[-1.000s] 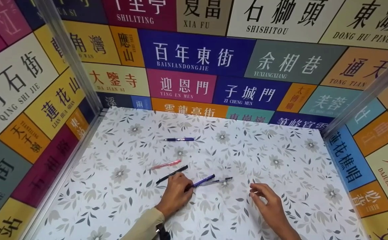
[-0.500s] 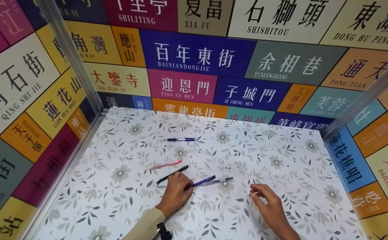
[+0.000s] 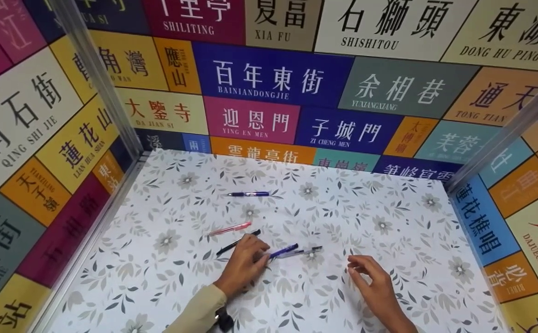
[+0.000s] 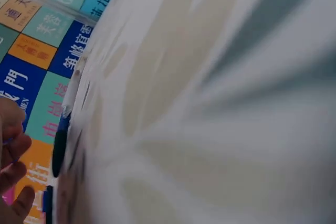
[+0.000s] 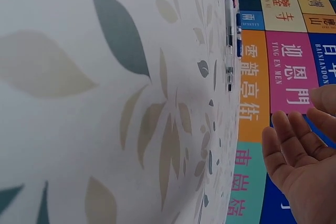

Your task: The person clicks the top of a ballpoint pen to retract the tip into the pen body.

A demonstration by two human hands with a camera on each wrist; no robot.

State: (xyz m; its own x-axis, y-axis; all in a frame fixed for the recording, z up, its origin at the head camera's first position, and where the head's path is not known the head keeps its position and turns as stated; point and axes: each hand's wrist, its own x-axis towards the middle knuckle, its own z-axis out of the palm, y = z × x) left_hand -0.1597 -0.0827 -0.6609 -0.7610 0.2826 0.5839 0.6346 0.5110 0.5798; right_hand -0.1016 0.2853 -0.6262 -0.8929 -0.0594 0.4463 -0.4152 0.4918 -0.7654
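In the head view my left hand (image 3: 241,266) is beside the pens, its fingers loosely bent and holding nothing. A blue-purple pen (image 3: 284,251) lies just right of its fingertips, against a clear pen with a dark end (image 3: 313,249). Under and behind the knuckles is a black pen (image 3: 226,248), partly hidden. A pink-red pen (image 3: 230,228) lies beyond it. The left wrist view shows the hand's fingers (image 4: 16,166) apart from the blue-purple pen (image 4: 61,140). My right hand (image 3: 374,284) hovers at the right, fingers relaxed, touching no pen.
Farther back on the flower-patterned table (image 3: 343,203) lies another purple-blue pen (image 3: 249,194). Panels with coloured street-name signs (image 3: 273,74) stand at the back and both sides, joined by clear corner strips (image 3: 98,83).
My left hand has let go of the blue-purple pen; its fingers have loosened and lifted slightly away from the pen. The right hand and the pens have stayed in place.
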